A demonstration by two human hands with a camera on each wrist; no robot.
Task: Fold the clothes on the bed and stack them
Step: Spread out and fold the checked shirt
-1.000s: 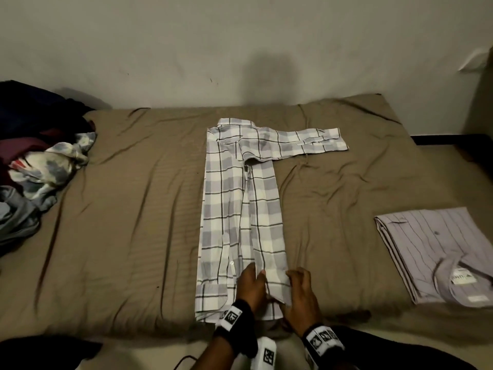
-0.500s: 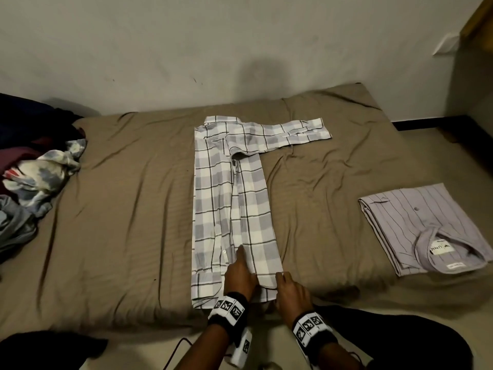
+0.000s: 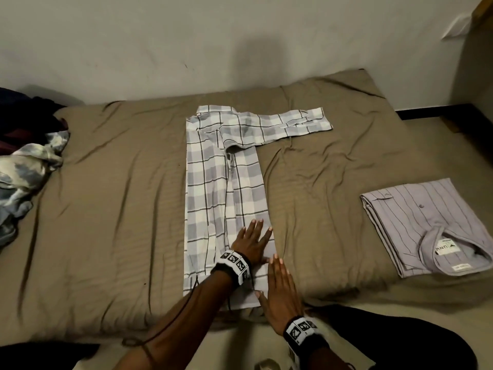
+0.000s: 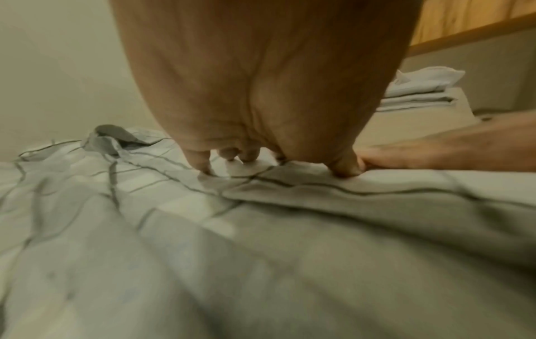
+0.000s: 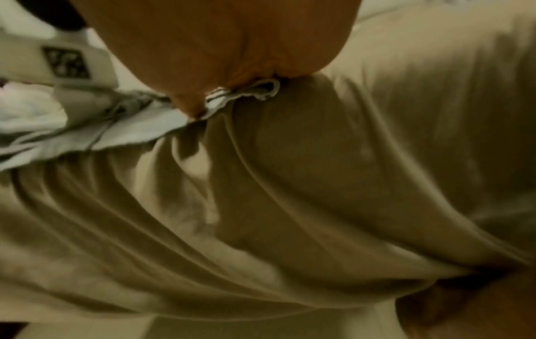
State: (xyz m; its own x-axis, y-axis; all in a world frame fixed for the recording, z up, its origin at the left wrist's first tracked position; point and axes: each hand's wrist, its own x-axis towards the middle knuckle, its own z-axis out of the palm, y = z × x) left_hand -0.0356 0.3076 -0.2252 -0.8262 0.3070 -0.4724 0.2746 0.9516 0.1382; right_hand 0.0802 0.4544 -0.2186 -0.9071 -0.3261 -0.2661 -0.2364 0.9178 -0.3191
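Lay lengthwise mid-bed, the grey-and-white checked cotton shirt, hem at the near edge of the wrinkled brown mattress, one sleeve trailing toward the far right corner. Pressed flat on the folded panel near the hem, left hand, fingers spread. Set alongside the shirt's right fold line, right hand, fingers straight and together (thumb at the cloth's edge). Best done by sweeping outward from the hem, keeping that crease straight. Sat at the right edge, folded lilac striped shirt; heaped at the left edge, unfolded clothes.

left hand slid up shirt, flattened
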